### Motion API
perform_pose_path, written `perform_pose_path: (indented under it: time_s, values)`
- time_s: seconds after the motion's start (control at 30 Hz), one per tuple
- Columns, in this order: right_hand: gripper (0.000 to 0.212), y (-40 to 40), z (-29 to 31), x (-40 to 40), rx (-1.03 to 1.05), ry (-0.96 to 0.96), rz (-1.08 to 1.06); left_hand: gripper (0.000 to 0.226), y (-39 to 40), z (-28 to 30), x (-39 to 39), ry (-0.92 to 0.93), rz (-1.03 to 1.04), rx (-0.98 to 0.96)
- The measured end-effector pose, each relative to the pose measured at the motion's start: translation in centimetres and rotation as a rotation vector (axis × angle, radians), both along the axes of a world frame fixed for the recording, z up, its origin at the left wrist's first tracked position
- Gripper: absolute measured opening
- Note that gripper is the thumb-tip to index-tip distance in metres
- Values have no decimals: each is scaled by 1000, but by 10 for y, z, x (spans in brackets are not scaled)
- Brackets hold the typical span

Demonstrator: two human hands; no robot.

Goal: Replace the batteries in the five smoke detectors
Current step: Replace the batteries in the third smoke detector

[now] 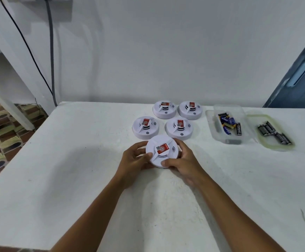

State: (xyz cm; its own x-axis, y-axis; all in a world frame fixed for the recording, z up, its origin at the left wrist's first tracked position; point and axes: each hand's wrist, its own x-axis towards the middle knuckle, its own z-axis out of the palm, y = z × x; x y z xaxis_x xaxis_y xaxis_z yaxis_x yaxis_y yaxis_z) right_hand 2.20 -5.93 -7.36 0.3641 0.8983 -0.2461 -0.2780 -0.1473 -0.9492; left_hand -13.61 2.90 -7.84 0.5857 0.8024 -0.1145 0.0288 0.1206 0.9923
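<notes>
White table (75, 170), seen from the head camera. Left hand (132, 161) curled round the left rim of the nearest smoke detector (163, 151), thumb laid on its top face, fingers wrapped at the far edge. Detector sits near the table's middle, face up, red sticker (163, 149) showing; whether it rests on the surface or is slightly lifted cannot be told. Right hand (181, 160) grips the right rim, thumb on the front edge, fingers curled behind. Beyond the held unit, four other detectors (145, 127) lie in two rows of two, face up, apart from each other. Further right: clear plastic box (211, 124) containing loose blue and black batteries (228, 124). Just beside it, its lid (262, 142) with a group of black batteries (273, 132) lying on it.
</notes>
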Motion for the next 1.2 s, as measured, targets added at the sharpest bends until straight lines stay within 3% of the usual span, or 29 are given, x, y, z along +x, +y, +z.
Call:
perform_pose_path:
  time_s: [1.03, 1.2]
  values:
    - [71, -1, -3, 2, -13, -66, -2, 38, -1, -2, 1, -2, -8, 31]
    - [67, -5, -1, 4, 32, 10, 40, 39, 0, -3, 0, -15, -4, 23]
